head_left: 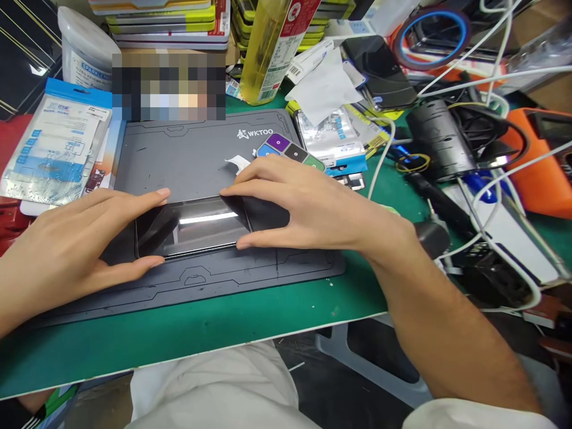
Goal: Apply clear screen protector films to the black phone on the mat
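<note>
A black smartphone [194, 227] with a glossy screen lies lengthwise on the grey mat [179, 152]. My left hand [100, 238] grips its left end, thumb at the near edge and fingers at the far edge. Around the right end, my right hand [297, 205] holds the phone the same way. Just beyond the right fingers sits a small panel with coloured squares [277, 143], and a scrap of white paper [239, 164] lies beside it.
Packets [58, 143] and a white tub [84, 44] stand at the left. A yellow bottle [272, 47], another phone [378, 68], a roll of blue tape [431, 37], white cables [496, 185] and an orange device [545, 161] crowd the back and right. The green table's [196, 336] edge is nearest me.
</note>
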`<state>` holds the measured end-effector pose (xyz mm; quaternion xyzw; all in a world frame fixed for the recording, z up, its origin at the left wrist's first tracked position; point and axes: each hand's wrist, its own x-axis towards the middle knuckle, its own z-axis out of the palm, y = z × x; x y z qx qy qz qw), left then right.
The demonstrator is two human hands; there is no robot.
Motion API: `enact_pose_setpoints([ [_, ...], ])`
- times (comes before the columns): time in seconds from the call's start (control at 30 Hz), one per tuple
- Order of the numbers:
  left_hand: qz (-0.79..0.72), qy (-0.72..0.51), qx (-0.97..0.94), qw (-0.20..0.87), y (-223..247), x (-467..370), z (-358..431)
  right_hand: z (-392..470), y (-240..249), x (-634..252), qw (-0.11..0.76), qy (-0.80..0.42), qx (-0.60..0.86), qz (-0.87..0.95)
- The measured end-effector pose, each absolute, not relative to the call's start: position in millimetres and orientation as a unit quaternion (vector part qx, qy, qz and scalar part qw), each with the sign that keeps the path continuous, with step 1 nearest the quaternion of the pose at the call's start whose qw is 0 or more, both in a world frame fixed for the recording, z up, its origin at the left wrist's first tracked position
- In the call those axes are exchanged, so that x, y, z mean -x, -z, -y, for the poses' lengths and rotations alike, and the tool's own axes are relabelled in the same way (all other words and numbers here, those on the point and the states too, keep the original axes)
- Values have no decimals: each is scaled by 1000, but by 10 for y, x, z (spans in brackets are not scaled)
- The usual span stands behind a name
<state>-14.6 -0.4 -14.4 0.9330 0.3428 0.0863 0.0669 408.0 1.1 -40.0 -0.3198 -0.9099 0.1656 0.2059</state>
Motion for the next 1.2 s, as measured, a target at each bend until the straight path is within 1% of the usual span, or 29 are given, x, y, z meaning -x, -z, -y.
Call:
enact_pose_setpoints([
  [0.1, -363, -84, -924, 88, 159, 174, -14, -10, 387, -4071, 205, -175, 330, 905],
  [0.47, -363, -101, -921, 101, 81, 86, -9, 0, 358, -4051, 225, -187, 346, 891],
  [0.73, -358, -104, -923, 100, 132, 142, 0, -21, 403, -4055, 238, -196, 347, 886],
  [1.07, -343, -113, -928, 92, 107, 150, 51, 31, 392, -4077, 234, -129, 325, 907],
  [1.2, -321, -113, -938, 70, 89, 132, 57, 62, 363, -4054, 228, -113, 316, 914],
])
